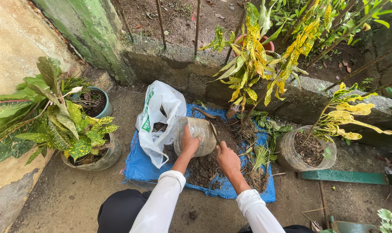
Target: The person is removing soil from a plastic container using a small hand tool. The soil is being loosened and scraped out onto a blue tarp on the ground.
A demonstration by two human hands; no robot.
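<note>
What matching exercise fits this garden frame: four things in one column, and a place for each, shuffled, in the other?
Things:
1. clear plastic container
2. white plastic bag
3. blue sheet
4. thin dark tool

Places:
A. spread on the concrete ground under the loose soil
B. lying open on the sheet's left part
C. gripped by the right hand, tip at the container's mouth
D. tipped on its side, steadied by the left hand

Pairs: 1-D, 2-B, 3-A, 4-C
</note>
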